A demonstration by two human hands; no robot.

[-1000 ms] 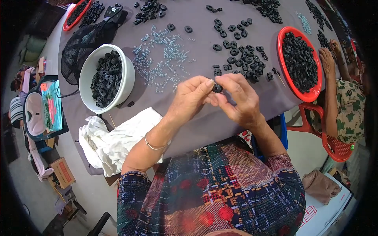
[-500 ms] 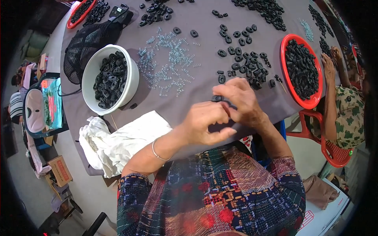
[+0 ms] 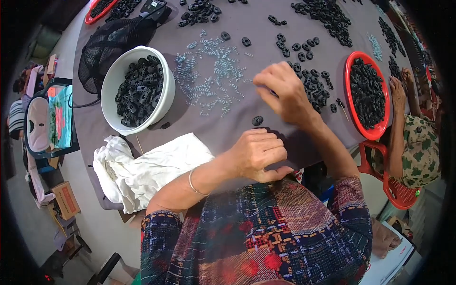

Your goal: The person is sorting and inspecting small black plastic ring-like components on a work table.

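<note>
The left hand (image 3: 260,154) is positioned over the near edge of the desk (image 3: 209,130), back upward, with fingers curled and thumb extended to the right. Its palm side is hidden; whether the left grip contains a part cannot be determined. A thin bracelet (image 3: 191,183) encircles the left wrist.

The right hand (image 3: 282,90) is positioned farther forward over the desk, fingers bent toward the left and thumb set apart below them. No part is visible at its fingertips, but the inner side is hidden; whether the right grip is closed on anything cannot be determined.

A single black oval part (image 3: 257,120) lies on the desk between the two hands, just beyond the left hand and apart from the right. A group of loose black parts (image 3: 317,90) lies immediately to the right of the right hand. Scattered coil springs (image 3: 216,71) lie to its left, with two more black oval parts (image 3: 246,42) at their far edge.

A white bowl (image 3: 169,95) filled with black parts stands left of the springs. A white cloth (image 3: 161,164) lies crumpled at the near left edge, beside the left forearm. A black mesh bag (image 3: 107,50) lies beyond the bowl. A red tray (image 3: 377,131), heaped with black parts, is located at the right side; a co-worker's hand (image 3: 398,92) is beside it.
</note>
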